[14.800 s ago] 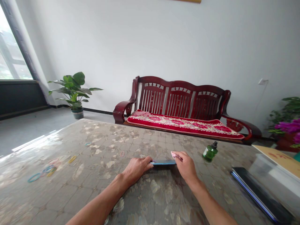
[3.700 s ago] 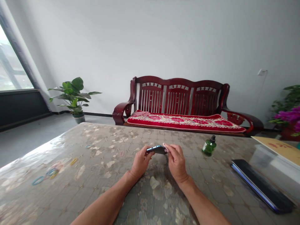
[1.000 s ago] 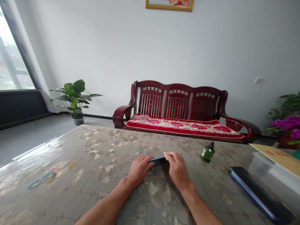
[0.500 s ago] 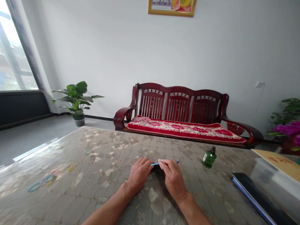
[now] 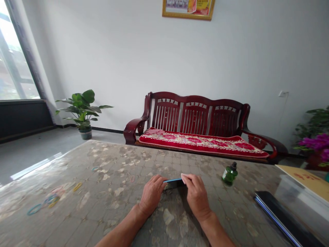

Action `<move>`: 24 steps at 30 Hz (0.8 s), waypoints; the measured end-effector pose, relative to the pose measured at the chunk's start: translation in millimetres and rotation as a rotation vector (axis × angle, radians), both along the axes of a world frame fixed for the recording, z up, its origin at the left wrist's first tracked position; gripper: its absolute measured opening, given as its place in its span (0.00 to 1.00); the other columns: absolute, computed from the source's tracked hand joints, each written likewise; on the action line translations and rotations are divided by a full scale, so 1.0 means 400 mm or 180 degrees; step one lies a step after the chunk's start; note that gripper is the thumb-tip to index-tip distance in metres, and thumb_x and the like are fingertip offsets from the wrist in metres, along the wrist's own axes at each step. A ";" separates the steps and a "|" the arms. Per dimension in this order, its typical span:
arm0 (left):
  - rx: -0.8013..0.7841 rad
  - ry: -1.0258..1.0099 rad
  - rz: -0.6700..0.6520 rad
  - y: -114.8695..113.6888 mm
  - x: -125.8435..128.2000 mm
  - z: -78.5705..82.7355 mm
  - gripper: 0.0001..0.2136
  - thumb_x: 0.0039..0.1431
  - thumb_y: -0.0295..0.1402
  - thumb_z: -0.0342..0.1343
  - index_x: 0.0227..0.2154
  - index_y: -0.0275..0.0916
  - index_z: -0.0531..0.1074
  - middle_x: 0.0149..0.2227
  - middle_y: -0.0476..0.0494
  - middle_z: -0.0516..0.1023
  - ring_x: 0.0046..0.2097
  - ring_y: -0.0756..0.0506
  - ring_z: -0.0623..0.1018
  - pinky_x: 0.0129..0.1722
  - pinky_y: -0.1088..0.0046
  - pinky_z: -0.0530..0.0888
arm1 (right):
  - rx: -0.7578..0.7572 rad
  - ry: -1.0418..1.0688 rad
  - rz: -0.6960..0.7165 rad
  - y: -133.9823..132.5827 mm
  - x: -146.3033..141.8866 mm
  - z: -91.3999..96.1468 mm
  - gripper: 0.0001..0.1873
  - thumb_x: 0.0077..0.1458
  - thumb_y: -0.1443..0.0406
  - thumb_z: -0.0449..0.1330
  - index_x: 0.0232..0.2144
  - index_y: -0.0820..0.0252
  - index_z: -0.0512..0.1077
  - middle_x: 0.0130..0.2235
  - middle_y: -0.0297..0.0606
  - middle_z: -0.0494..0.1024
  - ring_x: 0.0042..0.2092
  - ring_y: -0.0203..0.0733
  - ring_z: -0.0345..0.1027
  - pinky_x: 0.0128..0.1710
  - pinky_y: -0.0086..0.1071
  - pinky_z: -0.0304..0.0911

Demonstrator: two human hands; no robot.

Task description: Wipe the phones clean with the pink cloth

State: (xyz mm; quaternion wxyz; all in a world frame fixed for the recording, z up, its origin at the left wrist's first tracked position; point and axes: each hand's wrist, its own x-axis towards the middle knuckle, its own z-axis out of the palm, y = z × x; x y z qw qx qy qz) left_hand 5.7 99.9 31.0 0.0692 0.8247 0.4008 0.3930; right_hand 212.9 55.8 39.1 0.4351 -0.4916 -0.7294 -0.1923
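Observation:
A thin blue phone (image 5: 172,180) lies low over the patterned table (image 5: 108,202), held between both hands. My left hand (image 5: 151,193) grips its left end with curled fingers. My right hand (image 5: 196,195) pinches a small whitish-pink pad (image 5: 183,177) against the phone's right part, covering that end. A small green bottle (image 5: 229,173) with a dark cap stands to the right of my right hand, apart from it.
A dark flat device (image 5: 285,219) and a clear box (image 5: 303,192) lie at the right edge. Several coloured rubber bands (image 5: 51,200) are scattered on the left. Behind the table stands a red wooden bench (image 5: 197,130), with potted plants (image 5: 81,108) at both sides.
My right hand with the pad has slid a little to the right along the phone since half a second ago. The left hand keeps its grip on the left end.

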 end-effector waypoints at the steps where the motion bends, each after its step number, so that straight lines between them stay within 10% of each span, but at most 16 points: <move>1: -0.0027 -0.0011 -0.0015 -0.002 0.001 0.001 0.15 0.71 0.36 0.43 0.38 0.41 0.75 0.33 0.45 0.75 0.38 0.45 0.77 0.39 0.70 0.73 | -0.0034 -0.0043 0.0083 -0.005 -0.015 0.001 0.18 0.65 0.72 0.50 0.52 0.55 0.72 0.41 0.41 0.75 0.41 0.42 0.69 0.43 0.37 0.67; 14: 0.0004 -0.0058 0.0020 -0.011 0.014 0.006 0.16 0.71 0.37 0.42 0.36 0.41 0.75 0.32 0.45 0.76 0.37 0.44 0.77 0.38 0.70 0.73 | 0.0062 -0.0040 -0.0122 -0.017 0.055 0.014 0.18 0.66 0.71 0.49 0.52 0.54 0.72 0.39 0.41 0.75 0.41 0.42 0.68 0.43 0.38 0.66; 24: 0.0085 0.0035 -0.0206 -0.016 0.008 0.011 0.15 0.71 0.35 0.42 0.38 0.42 0.74 0.33 0.46 0.76 0.37 0.45 0.76 0.38 0.70 0.73 | -0.0204 -0.0257 0.0295 -0.040 -0.050 0.022 0.19 0.65 0.71 0.50 0.55 0.55 0.69 0.43 0.42 0.75 0.43 0.42 0.68 0.46 0.38 0.67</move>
